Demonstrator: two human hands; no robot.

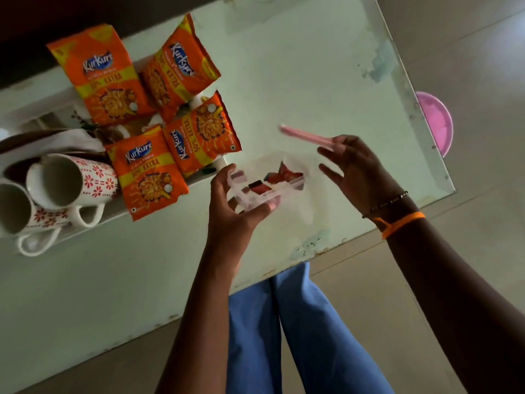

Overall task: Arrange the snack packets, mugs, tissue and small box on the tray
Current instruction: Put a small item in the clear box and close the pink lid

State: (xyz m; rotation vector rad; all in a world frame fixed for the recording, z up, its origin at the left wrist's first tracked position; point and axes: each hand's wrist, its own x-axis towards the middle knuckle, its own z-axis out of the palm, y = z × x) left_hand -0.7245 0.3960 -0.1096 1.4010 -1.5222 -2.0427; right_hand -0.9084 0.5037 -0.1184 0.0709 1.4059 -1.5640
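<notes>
Several orange snack packets (147,115) lie on the white tray (119,207) at the left of the table. Two white mugs with red flowers (71,180) lie on their sides at the tray's near left, and a white tissue (56,140) lies behind them. My left hand (235,206) grips a small clear box (270,180) holding red wrapped sweets, just right of the tray. My right hand (358,172) holds the box's pink lid (304,135) by its edge, raised above and right of the box.
The pale green glass table (284,66) ends at an edge on the right and near side. A pink round basin (437,123) sits on the floor beyond the right edge. My blue-clad legs (284,331) are below the table's near edge.
</notes>
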